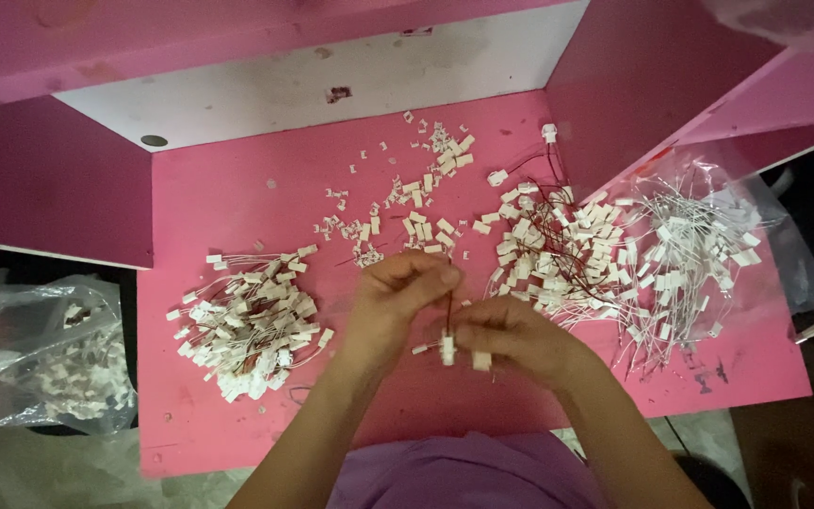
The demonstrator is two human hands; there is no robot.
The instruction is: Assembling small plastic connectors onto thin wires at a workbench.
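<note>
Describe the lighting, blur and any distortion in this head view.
Head view: light is even on the pink table, dim at the outer edges; the left hand and right hand look slightly soft; the clear bag shows faint sheen; the shelf edges bow, hinting at wide-angle distortion.

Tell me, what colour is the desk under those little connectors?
Pink desk, seen in the head view.

A single head-worn camera looks almost straight down, from close above, onto the flat pink painted desk (237, 188). The grip of the two hands sits low at centre. The white back panel (332, 71) lies beyond it, toward the top edge.
</note>
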